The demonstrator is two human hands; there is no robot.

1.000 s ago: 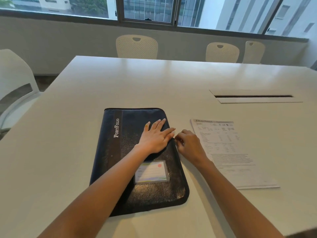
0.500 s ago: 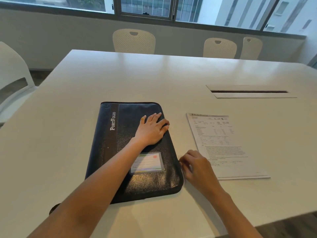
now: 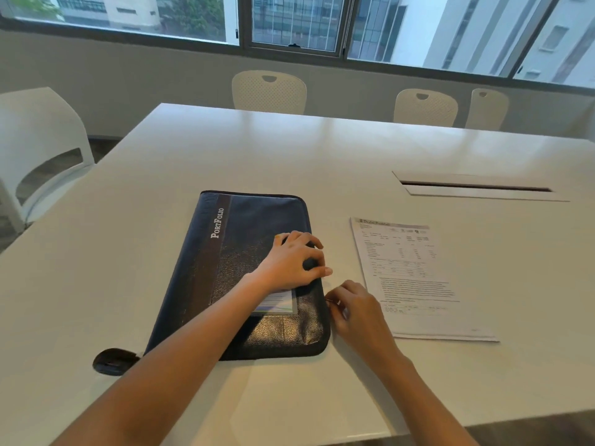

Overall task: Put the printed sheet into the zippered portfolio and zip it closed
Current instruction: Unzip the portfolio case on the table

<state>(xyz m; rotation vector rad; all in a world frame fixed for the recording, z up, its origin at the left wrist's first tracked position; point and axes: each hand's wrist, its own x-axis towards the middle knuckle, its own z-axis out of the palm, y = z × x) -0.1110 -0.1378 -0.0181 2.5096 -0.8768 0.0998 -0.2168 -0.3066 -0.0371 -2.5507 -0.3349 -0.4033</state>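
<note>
Head view. Portfolio (image 3: 254, 272) flat on bench (image 3: 289, 149), seemingly still zipped; printed sheet (image 3: 415, 278) just beside it, not yet inside. Risk, as I judge it: pull snags at the corner, case skids. Left hand (image 3: 294, 263) curled, fingers pressing the cover's right edge. Right hand (image 3: 352, 304) pinched at that edge, presumably on the zip pull; I cannot confirm.
</note>
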